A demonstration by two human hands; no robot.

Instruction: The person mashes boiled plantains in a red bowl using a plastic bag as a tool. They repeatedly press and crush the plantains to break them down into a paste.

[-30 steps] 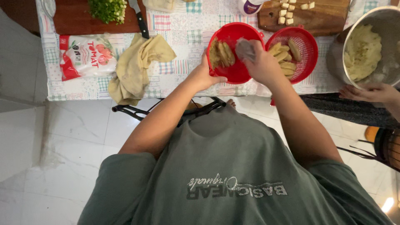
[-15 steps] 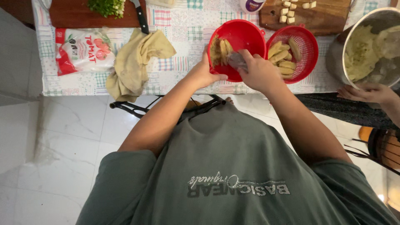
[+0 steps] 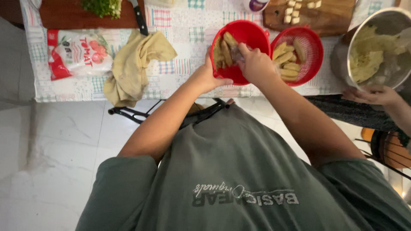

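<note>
While the left hand [image 3: 210,77] grips the near rim of the red bowl [image 3: 250,34] and tips it up off the counter [image 3: 188,64], the right hand [image 3: 256,64] reaches into it, fingers curled loosely around something pale and glossy; what exactly it holds is too blurred to tell. Inside the tilted bowl lie several yellowish fried pieces [image 3: 224,47], resting against the far wall. Just to the right, touching or nearly touching the bowl, stands a red strainer basket [image 3: 310,42] with more of the same pieces.

To do this handling well, I judge the left hand should keep its thumb hooked firmly over the rim so that the tilted bowl does not slide on the patchwork cloth, and the right hand should work one piece at a time instead of crowding the bowl. Keeping the tilt modest would stop the pieces tumbling toward the edge of the counter.

Further left lie a crumpled yellow cloth [image 3: 132,64], a red and white packet [image 3: 79,53] and a cutting board with chopped greens [image 3: 102,6]. At the right, another person's hand [image 3: 372,94] steadies a metal bowl of pale mash [image 3: 376,47].
</note>
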